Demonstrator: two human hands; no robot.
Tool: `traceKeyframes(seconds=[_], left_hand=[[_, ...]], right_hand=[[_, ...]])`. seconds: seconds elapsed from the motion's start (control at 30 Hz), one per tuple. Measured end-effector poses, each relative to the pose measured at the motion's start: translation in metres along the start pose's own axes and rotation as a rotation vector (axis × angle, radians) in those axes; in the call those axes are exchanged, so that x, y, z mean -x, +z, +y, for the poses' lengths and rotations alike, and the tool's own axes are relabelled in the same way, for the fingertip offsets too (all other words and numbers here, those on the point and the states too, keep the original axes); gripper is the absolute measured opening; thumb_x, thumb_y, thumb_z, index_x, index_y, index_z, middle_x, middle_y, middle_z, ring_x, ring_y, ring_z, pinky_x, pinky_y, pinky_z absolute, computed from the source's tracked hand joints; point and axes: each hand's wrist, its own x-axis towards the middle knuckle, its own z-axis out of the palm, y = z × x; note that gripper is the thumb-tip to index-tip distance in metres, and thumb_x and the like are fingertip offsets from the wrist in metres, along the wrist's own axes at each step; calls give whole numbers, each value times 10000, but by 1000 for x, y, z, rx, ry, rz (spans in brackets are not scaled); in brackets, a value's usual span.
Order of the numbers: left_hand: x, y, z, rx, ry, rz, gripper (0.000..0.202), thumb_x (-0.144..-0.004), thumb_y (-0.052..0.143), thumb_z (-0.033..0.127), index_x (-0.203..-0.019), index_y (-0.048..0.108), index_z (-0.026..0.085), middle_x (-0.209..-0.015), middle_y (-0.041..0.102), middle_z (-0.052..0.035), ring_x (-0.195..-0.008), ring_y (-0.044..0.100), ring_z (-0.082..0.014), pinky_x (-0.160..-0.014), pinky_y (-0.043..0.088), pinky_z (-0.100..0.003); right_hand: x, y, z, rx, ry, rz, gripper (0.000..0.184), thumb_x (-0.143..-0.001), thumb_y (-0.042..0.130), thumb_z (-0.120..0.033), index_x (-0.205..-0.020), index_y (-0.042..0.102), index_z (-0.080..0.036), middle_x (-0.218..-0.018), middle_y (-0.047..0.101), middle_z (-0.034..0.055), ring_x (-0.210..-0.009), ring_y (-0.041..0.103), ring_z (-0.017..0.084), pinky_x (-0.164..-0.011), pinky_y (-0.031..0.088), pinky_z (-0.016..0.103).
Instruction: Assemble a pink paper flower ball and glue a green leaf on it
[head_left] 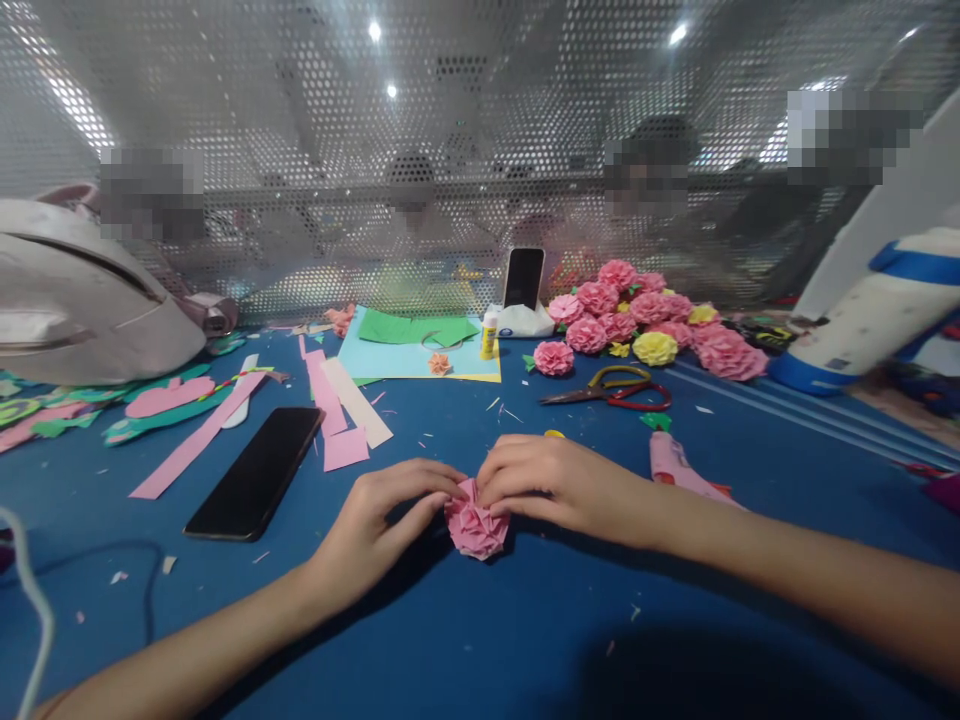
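Observation:
A pink paper flower (478, 530) with many folded petals sits on the blue table in front of me. My left hand (394, 510) grips its left edge between thumb and fingers. From the other side, my right hand (540, 480) pinches the petals at the upper right. Fingertips of both hands partly hide the top of the flower. Just behind the right hand a small yellow round thing (554, 434) peeks out. A pink glue gun (679, 465) lies beyond my right wrist.
Scissors (607, 390), a glue stick (489, 338) and a heap of pink paper flowers (637, 310) are farther back. A dark phone (259, 475) and pink paper strips (199, 432) lie left. A pale bag (97, 290) stands far left, a white-and-blue roll (862, 310) right.

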Motion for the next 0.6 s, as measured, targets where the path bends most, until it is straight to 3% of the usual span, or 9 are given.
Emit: traceKeyframes(seconds=[0.07, 0.23, 0.4, 0.5, 0.6], left_hand=[[0, 3, 3, 55, -54, -34, 158, -963, 588, 271, -1090, 672, 227, -1178, 713, -35, -1108, 656, -183, -983, 493, -289], [0, 14, 7, 50, -172, -158, 632, -824, 765, 290, -1364, 438, 283, -1387, 577, -46, -1256, 562, -238, -1064, 449, -368], [2, 19, 1, 102, -221, -149, 736, -797, 784, 287, -1406, 371, 286, -1394, 568, -61, -1283, 542, -253, -1102, 421, -405], [3, 18, -2, 109, -210, -123, 760, -783, 797, 279, -1410, 369, 303, -1381, 564, -58, -1291, 532, -257, -1120, 404, -416], [4, 17, -4, 115, -218, -69, 736, -794, 780, 265, -1407, 374, 303, -1366, 564, -70, -1284, 538, -259, -1133, 391, -440]], right_hand=[[0, 2, 0, 12, 1, 26, 192, -1005, 547, -229, -1009, 728, -166, -1044, 711, 61, -992, 597, 175, -886, 457, 300], [3, 1, -2, 19, 6, 111, 180, -997, 560, -206, -975, 733, -162, -1016, 708, 61, -966, 605, 169, -865, 457, 296], [12, -17, -1, 24, 16, 262, 197, -1007, 548, -228, -945, 721, -158, -978, 689, 42, -912, 618, 135, -844, 461, 267], [22, -24, 5, 158, 2, 372, 201, -1005, 546, -241, -938, 719, -163, -954, 693, 47, -912, 618, 152, -846, 469, 287], [38, -22, 7, 309, 37, 257, 224, -1016, 504, -259, -1083, 704, -182, -1053, 699, 72, -994, 614, 190, -887, 484, 336]])
